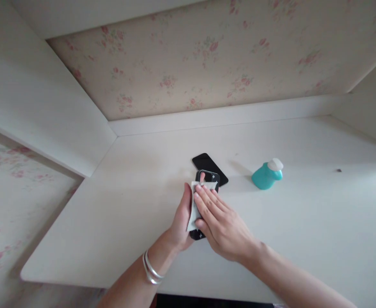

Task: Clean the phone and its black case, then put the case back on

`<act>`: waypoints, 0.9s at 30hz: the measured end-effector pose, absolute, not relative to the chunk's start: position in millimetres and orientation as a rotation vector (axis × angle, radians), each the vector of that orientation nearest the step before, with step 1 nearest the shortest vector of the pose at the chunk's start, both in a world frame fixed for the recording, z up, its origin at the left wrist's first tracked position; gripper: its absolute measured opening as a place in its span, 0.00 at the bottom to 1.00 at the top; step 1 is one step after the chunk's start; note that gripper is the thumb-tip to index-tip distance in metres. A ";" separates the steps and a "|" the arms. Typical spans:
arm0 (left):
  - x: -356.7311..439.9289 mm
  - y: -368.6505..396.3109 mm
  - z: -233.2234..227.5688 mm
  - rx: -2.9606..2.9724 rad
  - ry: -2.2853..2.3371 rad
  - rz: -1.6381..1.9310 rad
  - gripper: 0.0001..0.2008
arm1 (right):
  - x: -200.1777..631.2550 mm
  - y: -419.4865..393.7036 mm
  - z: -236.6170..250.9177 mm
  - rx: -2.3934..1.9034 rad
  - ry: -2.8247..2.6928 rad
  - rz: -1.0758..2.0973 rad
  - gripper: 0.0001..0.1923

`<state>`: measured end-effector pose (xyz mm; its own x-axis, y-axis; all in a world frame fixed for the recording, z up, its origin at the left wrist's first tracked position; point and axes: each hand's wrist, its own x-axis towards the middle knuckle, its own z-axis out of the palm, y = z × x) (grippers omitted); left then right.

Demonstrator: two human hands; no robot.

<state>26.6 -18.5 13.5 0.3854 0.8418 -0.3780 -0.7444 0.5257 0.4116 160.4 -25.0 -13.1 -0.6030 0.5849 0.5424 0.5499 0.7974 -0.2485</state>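
Observation:
My left hand (179,224) is wrapped around a black phone case (211,176) with small white cross-shaped marks, held above the desk. A fingertip of that hand shows through the cutout near the case's top. Over the case lies a white cloth (193,216) with jagged edges. My right hand (222,224) presses it down with fingers stretched together, the thumb near the cloth's lower edge. Just behind the case, a black phone (204,161) lies flat on the desk, partly covered from view by it. The middle of the case is hidden under the cloth and fingers.
A teal bottle (264,176) with a white cap stands to the right on the white desk (126,192). Farther right lies a tiny dark object (339,170). White panels (40,94) rise at the left, and flowered wallpaper (181,64) covers the back wall.

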 end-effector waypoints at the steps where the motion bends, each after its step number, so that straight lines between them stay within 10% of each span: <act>1: 29.3 -19.7 12.7 0.198 0.570 1.039 0.28 | 160.9 -23.9 -11.9 -0.866 -2.341 0.087 0.32; 13: -4.6 -7.0 21.6 0.205 0.674 0.984 0.27 | 150.8 -43.0 -13.4 -0.501 -2.512 0.078 0.21; 27: 17.7 -11.1 11.3 0.246 0.572 0.911 0.30 | 178.3 -10.8 -5.3 -1.058 -2.243 -0.027 0.32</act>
